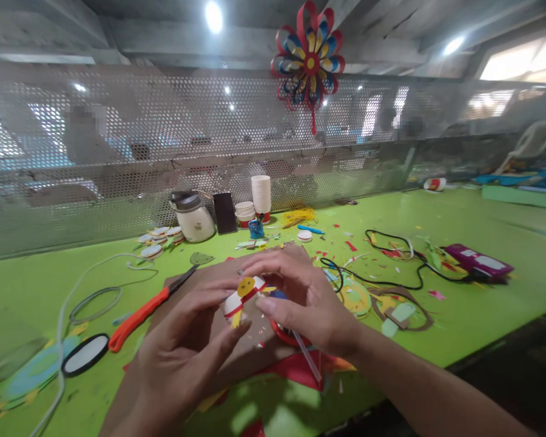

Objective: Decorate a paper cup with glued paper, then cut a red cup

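white paper cup [235,301], yellow face, red band

Hands [186,358] around, seemingly, paper-cup figure [242,297]

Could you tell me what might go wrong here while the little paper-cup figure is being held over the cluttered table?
1. Both hands, left hand and right hand, pinch the paper-cup figure; squeezing could crush it or loosen its yellow face.
2. The orange scissors lie open-bladed beside the left hand and might nick it.
3. The black cable loops near the right forearm and may snag.
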`<state>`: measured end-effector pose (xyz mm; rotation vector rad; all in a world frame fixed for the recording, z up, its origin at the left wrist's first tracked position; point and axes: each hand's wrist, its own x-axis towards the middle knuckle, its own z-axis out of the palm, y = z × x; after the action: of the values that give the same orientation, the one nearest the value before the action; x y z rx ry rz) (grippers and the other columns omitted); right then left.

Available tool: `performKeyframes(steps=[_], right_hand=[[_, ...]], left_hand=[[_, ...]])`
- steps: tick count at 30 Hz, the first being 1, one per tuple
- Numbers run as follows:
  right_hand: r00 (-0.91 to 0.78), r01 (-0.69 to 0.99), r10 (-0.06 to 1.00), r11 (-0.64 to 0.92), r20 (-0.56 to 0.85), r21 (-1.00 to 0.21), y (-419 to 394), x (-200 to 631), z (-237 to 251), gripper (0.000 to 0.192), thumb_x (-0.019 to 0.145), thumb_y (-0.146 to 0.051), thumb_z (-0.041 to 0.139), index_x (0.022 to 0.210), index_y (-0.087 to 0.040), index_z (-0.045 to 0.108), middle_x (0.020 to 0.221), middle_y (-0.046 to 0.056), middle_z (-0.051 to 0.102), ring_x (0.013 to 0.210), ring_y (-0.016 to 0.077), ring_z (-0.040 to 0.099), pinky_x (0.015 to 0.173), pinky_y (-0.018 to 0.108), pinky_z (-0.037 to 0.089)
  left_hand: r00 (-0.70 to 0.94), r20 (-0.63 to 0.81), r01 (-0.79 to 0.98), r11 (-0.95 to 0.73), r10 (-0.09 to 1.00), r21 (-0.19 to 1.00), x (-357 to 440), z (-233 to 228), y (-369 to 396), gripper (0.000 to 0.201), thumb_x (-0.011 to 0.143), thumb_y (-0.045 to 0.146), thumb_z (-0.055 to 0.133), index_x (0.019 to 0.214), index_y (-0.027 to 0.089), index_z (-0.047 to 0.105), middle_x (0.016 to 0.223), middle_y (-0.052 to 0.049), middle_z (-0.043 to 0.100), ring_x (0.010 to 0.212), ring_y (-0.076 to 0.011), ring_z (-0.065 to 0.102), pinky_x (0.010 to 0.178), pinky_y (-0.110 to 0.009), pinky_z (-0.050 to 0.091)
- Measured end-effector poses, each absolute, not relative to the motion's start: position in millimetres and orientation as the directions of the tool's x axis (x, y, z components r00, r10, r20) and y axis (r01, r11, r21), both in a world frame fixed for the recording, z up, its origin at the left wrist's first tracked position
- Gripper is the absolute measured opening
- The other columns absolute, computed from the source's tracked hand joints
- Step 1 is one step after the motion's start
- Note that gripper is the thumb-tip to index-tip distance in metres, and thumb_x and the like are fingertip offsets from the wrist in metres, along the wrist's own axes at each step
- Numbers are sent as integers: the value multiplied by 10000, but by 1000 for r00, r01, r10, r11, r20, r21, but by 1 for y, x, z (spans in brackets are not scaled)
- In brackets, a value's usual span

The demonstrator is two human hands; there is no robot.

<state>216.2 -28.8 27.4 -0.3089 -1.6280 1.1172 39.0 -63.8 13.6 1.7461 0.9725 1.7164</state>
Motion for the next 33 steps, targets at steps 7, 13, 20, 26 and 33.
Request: performKeyframes(steps=[7, 13, 20, 26, 33], right_hand=[[-396, -364, 718, 449, 572, -816, -26, 214, 22, 292, 789, -160, 658, 1077, -201, 666, 1111, 70, 631, 1036, 193, 601, 941, 381, 482], [-409, -356, 741, 408, 533, -841, -24, 214, 19, 261, 804, -192, 680, 1064, -209, 665, 1065, 46, 658, 957, 160, 616, 865, 327, 500], [-388, -303, 779, 396, 492, -867, -24, 212, 18, 348, 775, -223, 719, 1110, -199, 627, 1058, 57, 651, 959, 178, 624, 854, 354, 519], [-269, -158, 849, 427, 455, -891, -23, 207, 16, 204, 762, -261, 718, 915, -183, 607, 861, 31, 638, 813, 171, 628, 776, 368, 547], [-255, -195, 882, 354, 396, -915, -15, 206, 11, 272, 716, -343, 766, 875, -182, 615, 813, 19, 641, 731, 145, 610, 712, 329, 546]], left_hand=[[-102, 627, 189, -603, 773, 775, 40, 11, -63, 259, 696, 133, 787, 885, 304, 741, 904, 13, 726, 903, -174, 663, 857, -263, 520], [-103, 594, 122, -582, 798, 804, 45, 17, -64, 139, 719, 225, 783, 837, 276, 732, 860, 7, 730, 822, -164, 663, 749, -230, 526], [-131, 436, 67, -430, 891, 900, 38, 16, -62, 166, 690, 323, 806, 793, 233, 711, 791, -1, 728, 722, -153, 661, 668, -207, 522], [-107, 256, -96, -266, 961, 959, 34, 12, -58, 234, 703, 369, 795, 832, 210, 683, 827, -13, 730, 753, -179, 664, 687, -247, 525], [-21, 110, -359, -110, 994, 927, 41, 21, -55, 184, 768, 331, 747, 863, 183, 693, 910, -52, 742, 853, -204, 681, 738, -262, 548]])
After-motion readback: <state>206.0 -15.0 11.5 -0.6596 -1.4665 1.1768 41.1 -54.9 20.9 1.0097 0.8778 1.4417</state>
